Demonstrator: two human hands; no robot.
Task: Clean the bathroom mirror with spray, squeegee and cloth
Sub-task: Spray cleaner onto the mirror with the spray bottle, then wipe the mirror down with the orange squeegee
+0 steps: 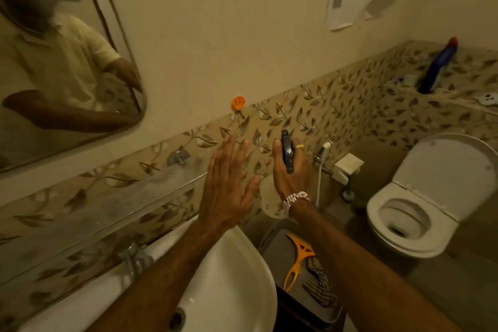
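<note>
The mirror hangs on the wall at the upper left and reflects a person in a pale shirt. My right hand grips the black trigger head of a white spray bottle, held in front of the leaf-patterned tiles. Just left of it, my left hand is raised flat with fingers spread and holds nothing. An orange squeegee and a checked cloth lie side by side on a dark surface to the right of the sink, beneath my right forearm.
A white sink with a tap sits below my arms, a glass shelf above it. The toilet stands open at the right, with a hand shower beside it. A blue bottle stands on the tiled ledge.
</note>
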